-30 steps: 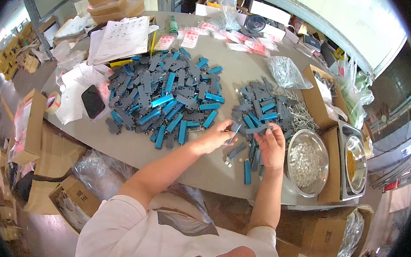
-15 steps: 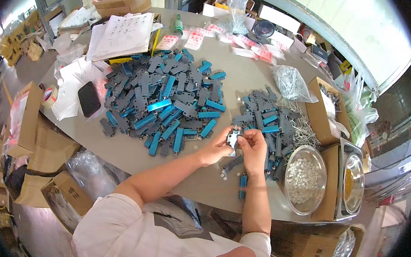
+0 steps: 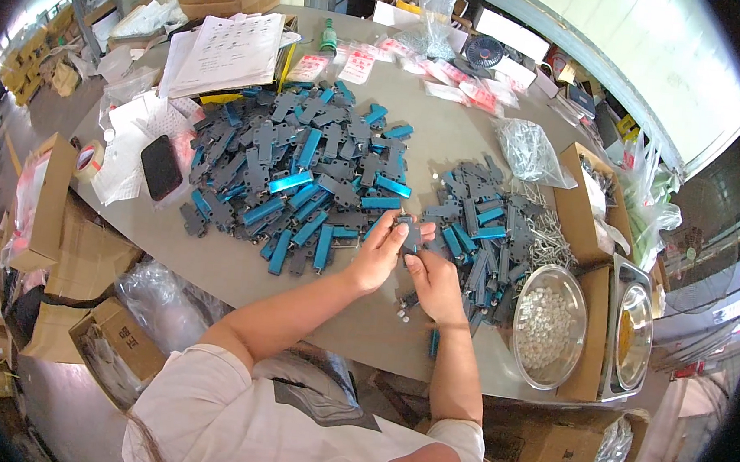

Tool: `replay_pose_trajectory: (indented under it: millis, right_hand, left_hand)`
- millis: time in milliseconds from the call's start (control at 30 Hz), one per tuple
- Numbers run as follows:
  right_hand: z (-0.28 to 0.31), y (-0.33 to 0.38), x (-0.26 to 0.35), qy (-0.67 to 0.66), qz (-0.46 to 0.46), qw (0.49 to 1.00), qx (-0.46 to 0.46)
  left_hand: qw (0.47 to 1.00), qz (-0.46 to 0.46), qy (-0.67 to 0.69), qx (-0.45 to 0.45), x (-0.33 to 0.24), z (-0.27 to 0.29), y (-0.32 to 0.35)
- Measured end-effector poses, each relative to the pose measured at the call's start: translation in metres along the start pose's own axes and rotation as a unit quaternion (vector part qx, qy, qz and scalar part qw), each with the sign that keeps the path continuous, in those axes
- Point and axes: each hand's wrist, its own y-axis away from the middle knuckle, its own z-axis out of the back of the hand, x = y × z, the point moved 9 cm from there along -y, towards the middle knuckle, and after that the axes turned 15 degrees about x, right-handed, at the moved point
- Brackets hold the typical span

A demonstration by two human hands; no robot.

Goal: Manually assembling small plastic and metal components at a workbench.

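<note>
Above the near middle of the table I hold a small dark grey part, flat and shaped like the pieces piled around it. My left hand pinches it from the left, thumb on top. From below and right, my right hand has its thumb and fingers closed on the lower end of the same part. The fingers hide some of it. A big heap of dark grey and blue parts lies beyond my left hand. A smaller pile of such parts is just right of my right hand.
At the right stand a steel bowl of white bits, scattered screws, a bag of screws and a cardboard box. A phone, papers, a tape roll and a green bottle lie left and far.
My hands have turned the held part, so its grey side shows instead of the shiny face. The left hand has rolled over and the right hand has dropped lower.
</note>
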Motion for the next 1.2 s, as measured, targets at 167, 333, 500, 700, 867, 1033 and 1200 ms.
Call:
replay_pose_trajectory:
  millis: [167,333,500,700,867,1033,1200]
  right_hand:
    - [-0.002,0.001,0.020,0.043,0.066,0.996,-0.050]
    - [0.002,-0.005,0.008,0.010,0.057,0.997,-0.044]
    - [0.041,-0.019,-0.021,0.153,-0.011,0.986,-0.069]
    - [0.031,-0.070,-0.027,0.372,0.050,0.926,-0.038]
    - [0.020,-0.095,-0.055,0.390,0.017,0.920,0.036]
    - [0.043,-0.082,-0.024,0.374,0.061,0.925,-0.039]
    - [0.093,-0.025,-0.012,0.096,0.050,0.972,-0.209]
  left_hand:
    - [0.994,0.023,0.103,-0.022,-0.002,-0.002,0.002]
    - [0.996,0.071,0.044,-0.042,-0.011,0.006,0.001]
    - [0.757,-0.014,-0.640,-0.132,-0.119,0.038,-0.013]
    - [0.413,0.007,-0.877,-0.244,-0.142,0.028,-0.017]
    - [0.577,0.126,-0.787,0.180,-0.013,-0.019,-0.034]
    - [0.566,-0.059,-0.785,0.243,0.025,-0.048,-0.029]
    - [0.611,0.086,-0.743,0.260,0.039,-0.029,-0.040]
